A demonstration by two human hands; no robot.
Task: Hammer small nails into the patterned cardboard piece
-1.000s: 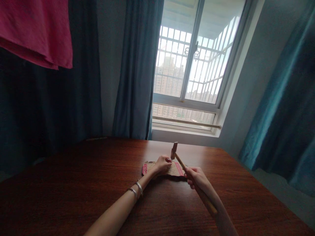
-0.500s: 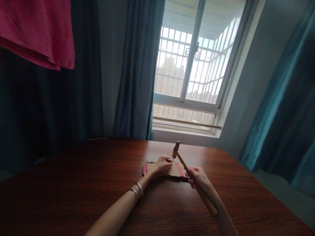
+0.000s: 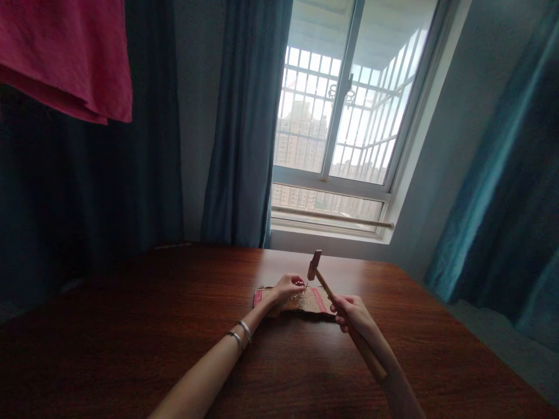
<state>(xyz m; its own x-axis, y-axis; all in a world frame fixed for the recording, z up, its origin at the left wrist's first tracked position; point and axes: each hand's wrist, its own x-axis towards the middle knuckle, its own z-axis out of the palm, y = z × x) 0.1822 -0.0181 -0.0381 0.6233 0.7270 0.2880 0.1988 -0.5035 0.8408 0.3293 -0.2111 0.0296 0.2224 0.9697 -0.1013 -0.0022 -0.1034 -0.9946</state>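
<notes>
A small tan board with pink ends (image 3: 312,300) lies on the dark wooden table (image 3: 131,326). My left hand (image 3: 286,287) rests over the board's left part, its fingertips pinched on a thin nail (image 3: 306,286) standing on the board. My right hand (image 3: 354,315) is wrapped round the wooden handle of a small hammer (image 3: 315,263). The hammer's head hangs a little above and to the right of the nail. Two bracelets (image 3: 240,334) sit on my left wrist.
A window (image 3: 340,116) with a metal grille faces me beyond the table's far edge. Blue curtains (image 3: 244,122) hang on both sides. A red cloth (image 3: 65,52) hangs at the upper left. A thin stick (image 3: 172,246) lies at the table's far left edge.
The hammer head has risen slightly and shifted right, away from my left fingers. My left hand has lifted a little, and the nail now shows between fingertips and board.
</notes>
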